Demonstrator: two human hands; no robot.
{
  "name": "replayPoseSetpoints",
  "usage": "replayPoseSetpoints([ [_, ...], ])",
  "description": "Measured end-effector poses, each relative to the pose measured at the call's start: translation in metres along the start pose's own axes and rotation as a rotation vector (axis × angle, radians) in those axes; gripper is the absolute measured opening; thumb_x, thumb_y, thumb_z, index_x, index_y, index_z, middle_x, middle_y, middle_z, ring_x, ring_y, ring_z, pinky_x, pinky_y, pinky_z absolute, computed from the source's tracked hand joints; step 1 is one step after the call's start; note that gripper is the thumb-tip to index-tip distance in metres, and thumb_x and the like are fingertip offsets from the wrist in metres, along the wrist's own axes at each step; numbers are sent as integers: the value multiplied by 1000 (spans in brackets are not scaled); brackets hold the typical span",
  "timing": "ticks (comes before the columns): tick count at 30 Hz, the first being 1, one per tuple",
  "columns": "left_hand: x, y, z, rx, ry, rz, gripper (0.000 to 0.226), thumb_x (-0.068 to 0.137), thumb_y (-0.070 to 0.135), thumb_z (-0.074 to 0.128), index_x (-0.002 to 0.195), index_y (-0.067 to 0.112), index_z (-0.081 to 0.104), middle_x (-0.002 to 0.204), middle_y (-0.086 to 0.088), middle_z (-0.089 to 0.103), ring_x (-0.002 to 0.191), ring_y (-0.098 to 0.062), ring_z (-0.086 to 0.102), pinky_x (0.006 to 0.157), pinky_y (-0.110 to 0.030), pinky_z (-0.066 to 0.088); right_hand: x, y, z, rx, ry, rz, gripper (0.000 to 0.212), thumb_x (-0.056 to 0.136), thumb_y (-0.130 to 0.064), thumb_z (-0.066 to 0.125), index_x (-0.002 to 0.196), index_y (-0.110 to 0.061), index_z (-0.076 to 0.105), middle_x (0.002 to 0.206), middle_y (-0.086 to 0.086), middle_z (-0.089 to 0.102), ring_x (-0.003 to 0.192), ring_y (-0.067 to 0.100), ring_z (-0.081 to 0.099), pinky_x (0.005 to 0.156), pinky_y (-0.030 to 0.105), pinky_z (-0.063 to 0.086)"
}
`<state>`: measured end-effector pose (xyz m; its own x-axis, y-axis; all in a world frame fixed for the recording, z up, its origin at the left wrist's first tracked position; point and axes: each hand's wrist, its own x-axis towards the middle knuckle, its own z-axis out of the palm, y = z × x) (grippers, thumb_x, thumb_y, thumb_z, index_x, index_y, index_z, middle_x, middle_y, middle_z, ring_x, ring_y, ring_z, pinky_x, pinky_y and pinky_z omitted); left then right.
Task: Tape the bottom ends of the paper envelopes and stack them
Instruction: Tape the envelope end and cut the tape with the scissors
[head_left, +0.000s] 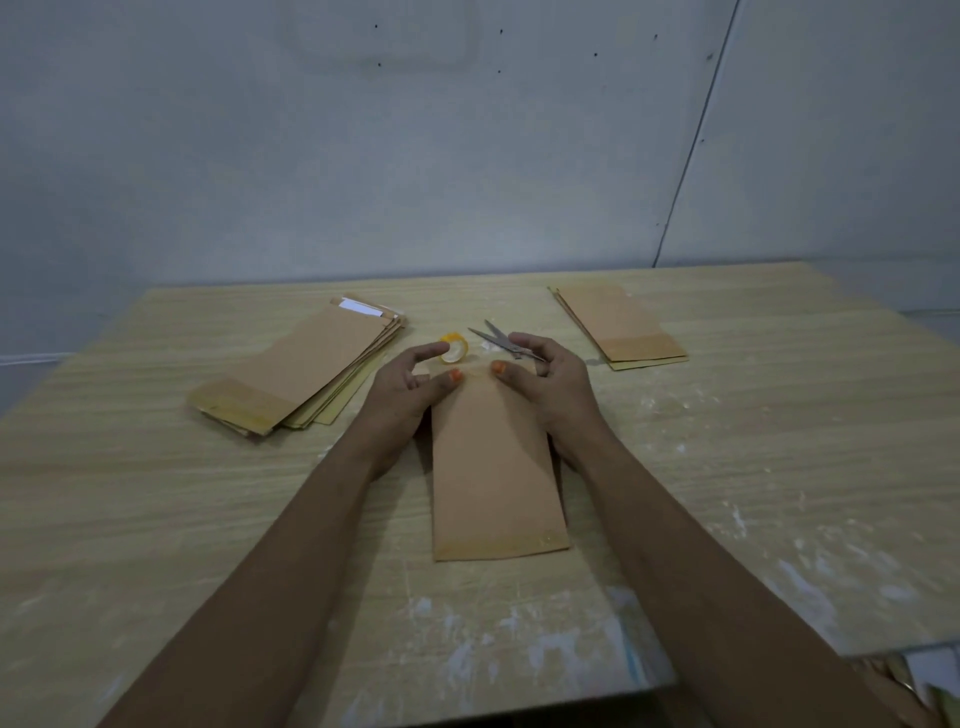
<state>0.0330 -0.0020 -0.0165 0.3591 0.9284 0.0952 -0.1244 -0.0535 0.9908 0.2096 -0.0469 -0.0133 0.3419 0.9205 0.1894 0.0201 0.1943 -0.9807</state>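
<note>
A brown paper envelope (493, 467) lies lengthwise on the wooden table (156, 519) in front of me. A paler band runs across its near end. My left hand (402, 397) and my right hand (548, 387) sit at its far end, one at each side. Both thumbs press down on the paper there, while the fingers arch loosely above it and hold nothing I can see. A small yellow tape roll (456, 349) and a pair of scissors (501, 340) lie just beyond my fingertips.
A fanned stack of several brown envelopes (306, 374) lies at the left. A smaller neat stack of envelopes (621, 325) lies at the back right. A grey wall stands behind the table. White smears mark the near tabletop, whose edge drops off at the lower right.
</note>
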Motion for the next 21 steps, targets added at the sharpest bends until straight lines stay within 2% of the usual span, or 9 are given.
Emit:
replayPoseSetpoints([
  [2,1,-1,2,6,23,9,33,91,9,68,122,17,62,81,-19,70,70,-22,67,66,-30,54,0,-2,-2,25,10,0,34,81,-8,78,109,-22,66,104,11,73,82,15,68,71,29,56],
  [5,5,-3,6,-12,98,20,32,91,10,69,121,15,63,80,-16,72,66,-20,68,63,-29,55,0,-6,-6,53,20,31,37,85,-4,73,118,-16,64,97,6,72,81,12,69,69,24,57],
  [9,7,-1,17,-58,143,5,30,92,13,69,121,16,63,76,-7,72,62,-14,66,54,-26,53,2,-5,-12,62,68,19,42,82,-4,75,118,-21,63,85,28,62,76,21,62,74,40,57],
  [11,9,-1,23,-68,161,20,30,92,13,70,120,14,63,80,-7,73,64,-13,67,55,-27,54,4,-4,-13,31,161,-23,41,80,-7,79,114,-22,63,81,12,65,74,12,64,73,31,55],
  [13,11,0,29,-68,188,41,30,91,13,70,120,12,63,85,-9,74,67,-12,67,60,-28,54,4,-5,-14,-5,280,-81,36,77,-10,82,105,-25,63,89,2,68,76,5,65,72,23,54],
  [15,12,0,33,-52,203,54,30,91,13,70,121,10,62,87,-11,73,67,-11,66,60,-26,53,5,-5,-16,-36,379,-152,31,76,-10,83,96,-23,62,92,0,68,80,8,65,72,22,53],
  [18,14,0,31,-40,204,77,31,92,13,70,121,9,61,87,-10,74,66,-10,65,60,-25,53,7,-6,-18,-76,433,-199,20,78,-11,81,89,-17,65,92,-1,67,79,11,63,67,18,51],
  [21,13,1,29,-44,207,94,30,92,13,69,121,9,61,84,-5,75,69,-10,66,61,-26,55,9,-5,-17,-89,439,-200,13,80,-13,79,81,-22,70,92,3,70,78,17,67,69,26,55],
])
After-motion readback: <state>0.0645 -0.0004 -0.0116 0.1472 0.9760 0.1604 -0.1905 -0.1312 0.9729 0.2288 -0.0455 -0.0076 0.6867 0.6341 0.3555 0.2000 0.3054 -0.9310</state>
